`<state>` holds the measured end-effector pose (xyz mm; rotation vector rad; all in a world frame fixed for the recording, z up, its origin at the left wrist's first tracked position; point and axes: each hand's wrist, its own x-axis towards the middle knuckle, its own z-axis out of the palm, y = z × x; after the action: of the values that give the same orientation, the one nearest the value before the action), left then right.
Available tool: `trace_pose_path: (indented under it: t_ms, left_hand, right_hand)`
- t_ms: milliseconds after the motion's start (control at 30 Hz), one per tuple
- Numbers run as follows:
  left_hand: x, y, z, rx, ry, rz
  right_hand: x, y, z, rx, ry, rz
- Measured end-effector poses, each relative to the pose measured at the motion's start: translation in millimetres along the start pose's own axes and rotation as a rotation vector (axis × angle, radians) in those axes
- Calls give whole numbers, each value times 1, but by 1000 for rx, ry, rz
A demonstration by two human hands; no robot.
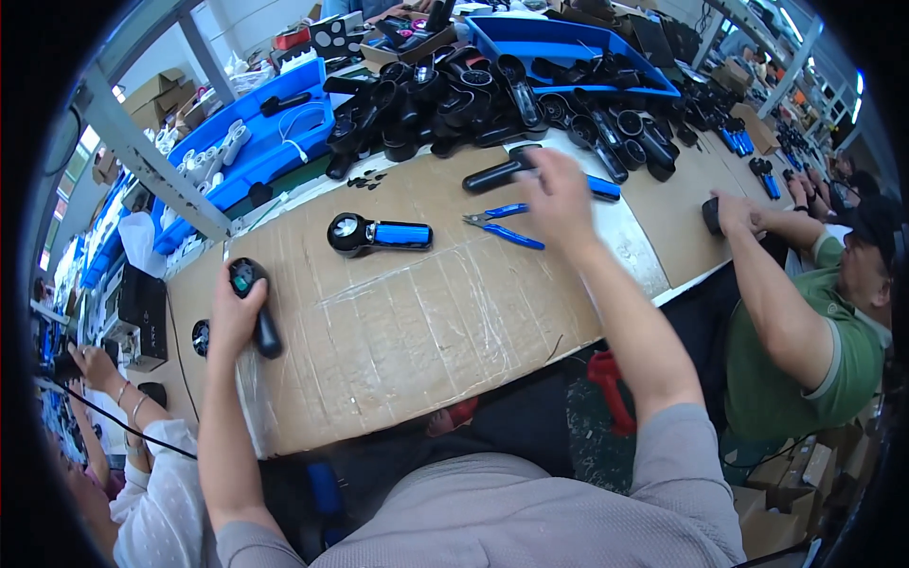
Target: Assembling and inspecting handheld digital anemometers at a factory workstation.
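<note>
Left hand point(230, 310): fingers wrapped round the head of a black unit point(268, 333), thumb across it, handle jutting free toward the person

Black unit: at the left of the tabletop point(426, 331), green showing in the head's opening; whether it is lifted or resting I cannot tell

Grip risk: with only the head held, the handle could swing or twist if the fingers loosen, and a thumb so close to the opening might press on what sits inside

Right hand point(561, 197): blurred, over the far right, between a black handle point(492, 176) and a blue cylinder point(603, 188); whether its fingers are spread or pinching something I cannot tell

Reach risk: a hurried grab there could nudge the wrong piece

Pliers point(516, 231): near the right wrist, handles splayed; a low sweep of the forearm could catch them and push them toward the open unit point(355, 235)

Open unit: between the hands, its blue insert exposed; a knock could unseat the insert if nothing fixes it

Black bits point(367, 179): small and loose, easily scattered by a sliding unit

Pile point(445, 109): heaped at the far side; tugging one piece could bring others down
</note>
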<state>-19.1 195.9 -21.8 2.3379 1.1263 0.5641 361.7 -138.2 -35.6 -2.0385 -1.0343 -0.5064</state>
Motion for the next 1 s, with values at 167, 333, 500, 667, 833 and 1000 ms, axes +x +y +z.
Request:
trace_pose_path:
  t_ms: [167, 333, 500, 667, 833, 1000]
  left_hand:
    - [33, -54, -33, 219, 62, 14]
    - [37, -70, -42, 372, 160, 64]
    - [-8, -29, -11, 274, 296, 536]
    - [-111, 78, 55, -172, -94, 678]
    - [-125, 102, 85, -359, -157, 665]
    - [-124, 102, 85, -350, -224, 543]
  right_hand:
    - [-25, 110, -58, -341, -253, 147]
    - [-51, 80, -89, -281, -317, 263]
    - [-103, 27, -109, -190, -301, 219]
    - [-121, -74, -77, 132, -451, -29]
    - [-53, -99, -27, 380, -411, 256]
    - [29, -65, 27, 337, -150, 301]
